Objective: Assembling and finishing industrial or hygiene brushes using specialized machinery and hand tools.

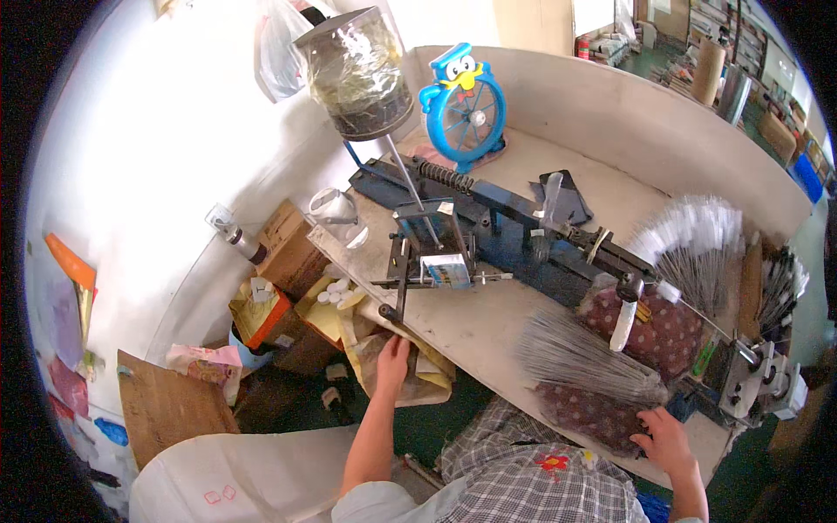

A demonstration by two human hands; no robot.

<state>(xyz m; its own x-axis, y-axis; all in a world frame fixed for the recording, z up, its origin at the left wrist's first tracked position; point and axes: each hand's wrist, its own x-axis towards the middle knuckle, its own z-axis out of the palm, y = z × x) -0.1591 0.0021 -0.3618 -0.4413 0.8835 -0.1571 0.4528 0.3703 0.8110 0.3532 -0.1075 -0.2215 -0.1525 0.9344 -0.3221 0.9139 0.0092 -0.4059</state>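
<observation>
My left hand is just below the round-ended black lever at the table's near edge, apart from it. Its fingers are slightly bent, with a small gap at the tips and nothing visible between them. At the lower right, my right hand rests by the dark dotted cloth pad, fingers bent and apart, holding nothing I can see. Close to its fingertips lies the gathered end of a fanned bundle of thin metal wires. A black bench machine with a white-handled lever runs diagonally across the table.
A blue duck-shaped wheel stands at the back, near a plastic-wrapped drum on a rod. White-tipped wires fan out at the right, behind a metal clamp block. Cardboard boxes sit left of the table.
</observation>
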